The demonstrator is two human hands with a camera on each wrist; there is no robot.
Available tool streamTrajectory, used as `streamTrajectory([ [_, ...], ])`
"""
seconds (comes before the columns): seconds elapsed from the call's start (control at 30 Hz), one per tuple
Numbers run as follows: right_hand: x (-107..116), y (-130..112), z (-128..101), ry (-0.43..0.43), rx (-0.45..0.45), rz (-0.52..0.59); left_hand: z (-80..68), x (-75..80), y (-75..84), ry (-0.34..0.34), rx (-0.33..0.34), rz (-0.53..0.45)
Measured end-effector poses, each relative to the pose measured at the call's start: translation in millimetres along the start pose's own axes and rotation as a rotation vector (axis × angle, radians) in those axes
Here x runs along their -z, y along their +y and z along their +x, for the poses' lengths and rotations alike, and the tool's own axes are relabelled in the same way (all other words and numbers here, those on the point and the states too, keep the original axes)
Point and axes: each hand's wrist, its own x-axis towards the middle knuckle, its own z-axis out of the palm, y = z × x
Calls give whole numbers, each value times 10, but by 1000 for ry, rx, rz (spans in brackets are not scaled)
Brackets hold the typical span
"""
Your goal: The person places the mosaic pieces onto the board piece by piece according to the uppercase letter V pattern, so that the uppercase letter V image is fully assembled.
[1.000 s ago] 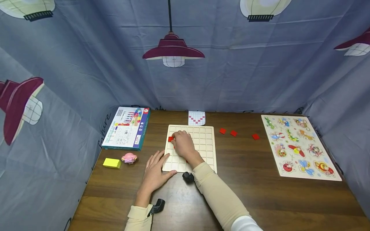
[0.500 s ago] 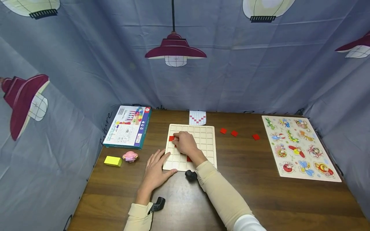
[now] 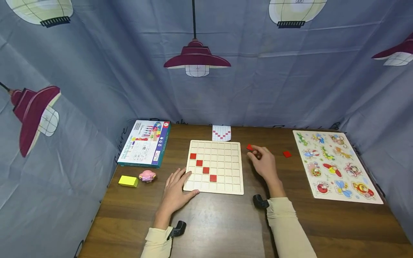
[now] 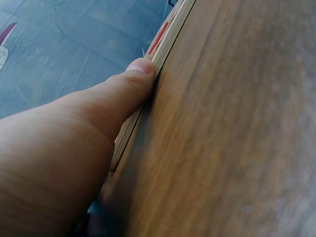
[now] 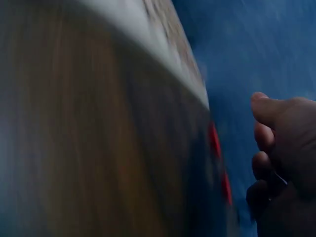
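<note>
A pale wooden grid board (image 3: 226,166) lies on the table, with several red square tiles (image 3: 205,170) set in a diagonal running down to the right. My left hand (image 3: 175,193) rests at the board's lower left corner, fingers along the left side and thumb at the front edge. In the left wrist view, the thumb (image 4: 140,66) touches the board's edge (image 4: 129,133). My right hand (image 3: 265,164) hovers right of the board with bent, relaxed fingers, nothing visible between them. Beside its fingertips lies a loose red tile (image 3: 249,147); another tile (image 3: 286,154) lies farther right.
A pattern card (image 3: 221,133) lies behind the board. To the left are a boxed game (image 3: 143,143), a yellow block (image 3: 128,181) and a pink toy figure (image 3: 147,176). An animal puzzle board (image 3: 337,166) lies at the right. A curtain (image 3: 251,89) hangs behind the table.
My right hand has left the tile at the board's upper left and moved right to the loose tiles, uncovering the red diagonal. The left hand stays on the board's corner.
</note>
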Motion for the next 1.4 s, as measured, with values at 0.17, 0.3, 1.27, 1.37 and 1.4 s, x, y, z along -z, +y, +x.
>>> streamTrajectory([
  [0.17, 353, 480, -67, 131, -112, -94, -24, -3, -17, 2, 17, -9],
  [0.3, 483, 673, -95, 216, -205, -119, -31, -1, -24, -2, 15, -15],
  [1.27, 680, 868, -163, 17, -165, -190, -22, -3, -9, -3, -4, -20],
  [1.37, 684, 870, -162, 34, -158, -192, -9, -8, 5, -2, -5, -20],
  [1.4, 686, 876, -162, 37, -154, -192, -6, -10, 9, -1, -5, -22],
])
